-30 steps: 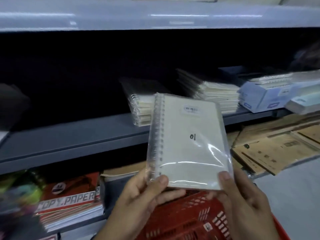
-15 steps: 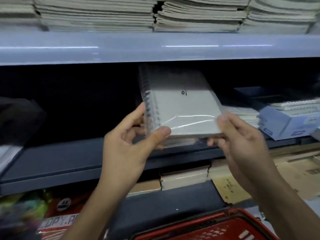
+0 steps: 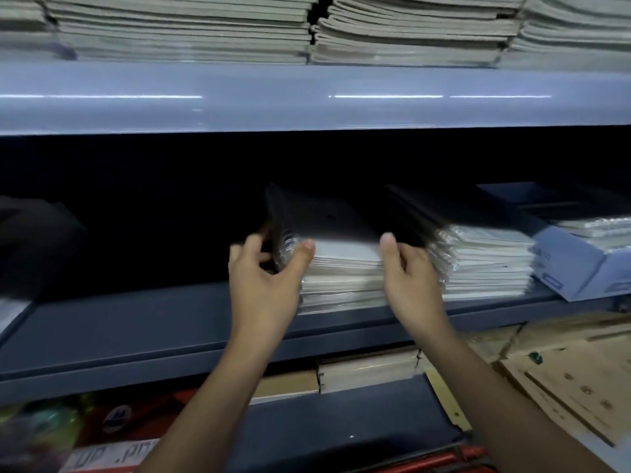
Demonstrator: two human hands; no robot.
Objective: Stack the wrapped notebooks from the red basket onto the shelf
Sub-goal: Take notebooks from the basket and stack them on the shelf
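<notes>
A plastic-wrapped spiral notebook [image 3: 341,238] lies flat on top of a stack of wrapped notebooks [image 3: 341,285] on the grey middle shelf [image 3: 136,322]. My left hand [image 3: 266,278] pinches its near left corner at the spiral binding. My right hand [image 3: 409,271] touches the near right corner, thumb on top. The notebook's far half is in deep shadow. Only a sliver of the red basket [image 3: 444,460] shows at the bottom edge.
A second stack of wrapped notebooks [image 3: 485,264] stands just right of the first. A blue-white carton [image 3: 580,271] holds more at far right. Paper stacks [image 3: 239,29] fill the upper shelf. Below lie brown cardboard sheets [image 3: 563,377] and copy-paper reams [image 3: 112,452]. The shelf's left stretch is bare.
Both hands carried the wrapped notebook up from over the basket and forward into the shelf, then laid it flat on the stack. The view tilted upward, so the basket dropped almost out of sight.
</notes>
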